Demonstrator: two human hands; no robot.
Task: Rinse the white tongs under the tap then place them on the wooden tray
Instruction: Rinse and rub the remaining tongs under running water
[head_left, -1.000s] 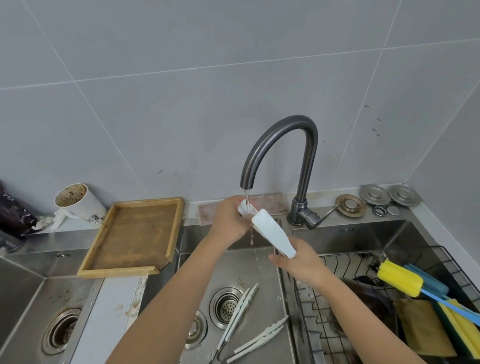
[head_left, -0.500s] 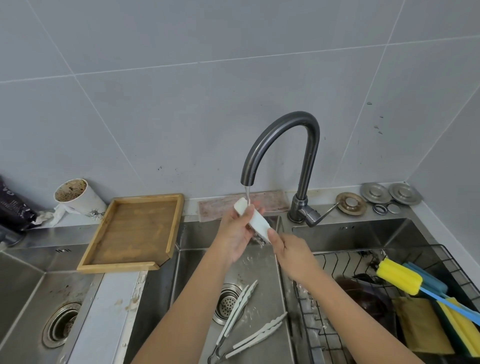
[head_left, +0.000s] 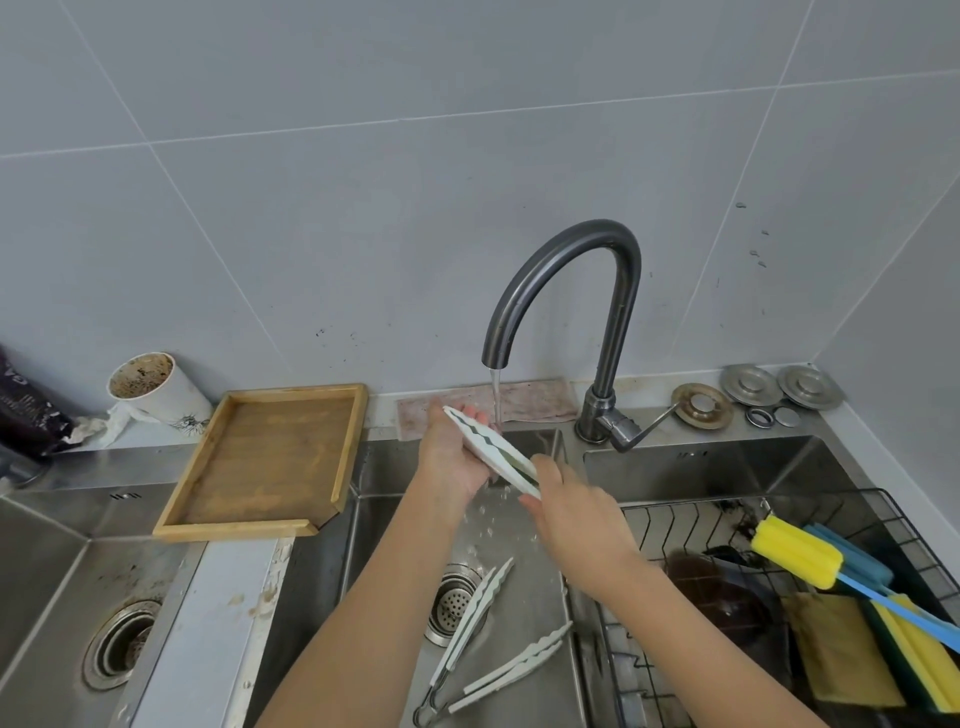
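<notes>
Two forearms are showing from the bottom edge, both bare up to where the frame cuts them; no sleeve is covering either. The left hand (head_left: 451, 457) and right hand (head_left: 574, 512) are wearing nothing visible: skin is showing on fingers and wrists.

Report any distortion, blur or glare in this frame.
Head view: wide-angle bending curves the wall tile seams; soft, even light, no hard shadows; mild sheen on the steel sink; falling droplets smear below the white tongs; both hands stay fairly sharp.
</notes>
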